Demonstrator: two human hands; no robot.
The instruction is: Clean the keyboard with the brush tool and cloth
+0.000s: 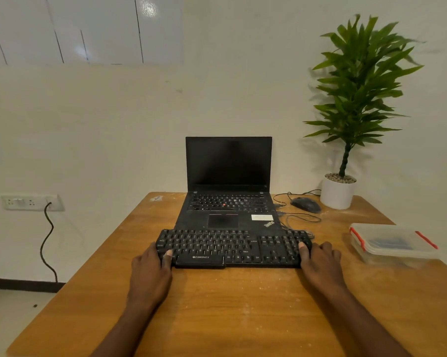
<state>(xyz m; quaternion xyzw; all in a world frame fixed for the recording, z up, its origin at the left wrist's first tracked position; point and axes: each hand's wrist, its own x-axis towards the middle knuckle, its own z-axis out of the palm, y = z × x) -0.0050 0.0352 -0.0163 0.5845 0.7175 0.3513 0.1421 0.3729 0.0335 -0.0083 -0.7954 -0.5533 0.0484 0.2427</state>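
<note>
Presently, findings in order of size:

Table (217, 305): wooden top, dusty with pale specks, carrying every item noted below.

Plant (356, 99): standing in a white pot at the far right corner.

Laptop (228, 191): sitting open at the far centre, screen dark.

Keyboard (232, 247): lying flat at the table's centre, just near of the laptop, its far edge touching or overlapping the laptop's front.

Container (392, 243): clear lidded box with red clips, sitting at the right edge; something bluish inside, cannot tell whether brush or cloth.

Left hand (150, 269): gripping the keyboard's left end, thumb on top, fingers curling at the edge.

Right hand (320, 261): gripping the right end likewise.

Mouse (306, 204): resting right of the laptop.

Step in hand: apparently positioning the keyboard; no brushing or wiping is showing.

Next move: likely calling for fetching the tools, probably from the container.
</note>
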